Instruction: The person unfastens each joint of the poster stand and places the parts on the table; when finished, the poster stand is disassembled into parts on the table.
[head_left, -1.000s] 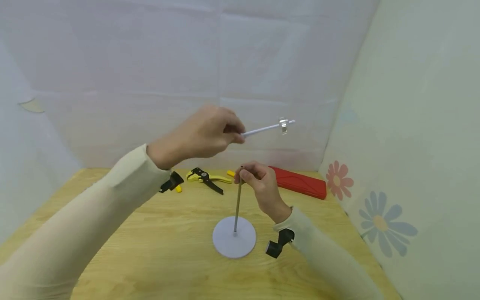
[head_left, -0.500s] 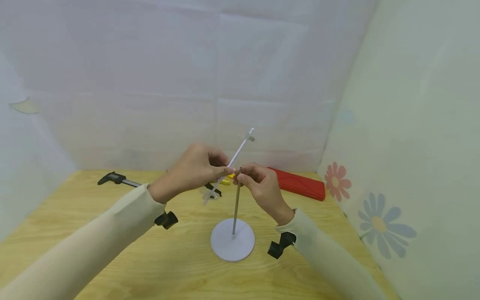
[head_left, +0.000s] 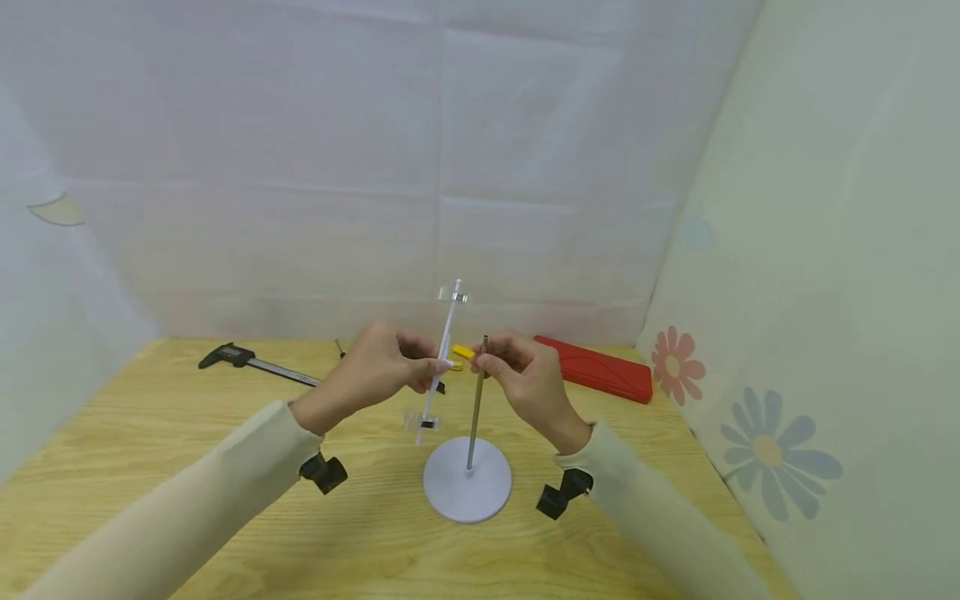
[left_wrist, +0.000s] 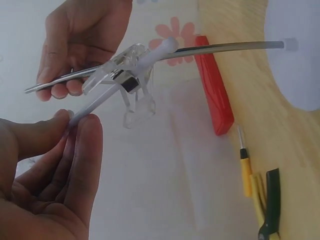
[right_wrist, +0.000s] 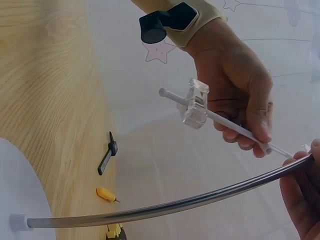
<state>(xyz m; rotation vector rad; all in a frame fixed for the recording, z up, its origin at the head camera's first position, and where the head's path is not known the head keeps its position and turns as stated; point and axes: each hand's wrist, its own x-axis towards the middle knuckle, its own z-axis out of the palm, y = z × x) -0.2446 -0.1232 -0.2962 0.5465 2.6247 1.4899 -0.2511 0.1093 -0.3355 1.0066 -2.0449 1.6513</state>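
My left hand (head_left: pixel 378 362) pinches a thin white rod (head_left: pixel 451 323) near its middle, between thumb and fingers. The rod slants steeply and carries a clear plastic clip (head_left: pixel 455 296) near its upper end and another clear clip (head_left: pixel 425 422) near the lower one. Just right of it stands a metal pole (head_left: pixel 476 417) rising from a round white base (head_left: pixel 467 496) on the table. My right hand (head_left: pixel 531 379) grips the pole close to its top. In the right wrist view, the rod's middle (right_wrist: pixel 235 127) lies beside the pole's tip; whether they touch I cannot tell.
A digital caliper (head_left: pixel 262 365) lies at the back left of the wooden table (head_left: pixel 300 517). Behind my right hand is a red case (head_left: pixel 600 371). A yellow-handled screwdriver (left_wrist: pixel 245 172) and yellow-and-black pliers (left_wrist: pixel 272 202) lie at the back.
My left hand has come down toward the pole's top, then drawn slightly left. The white rod has swung from nearly level to steeply slanted. My right hand stays on the pole.
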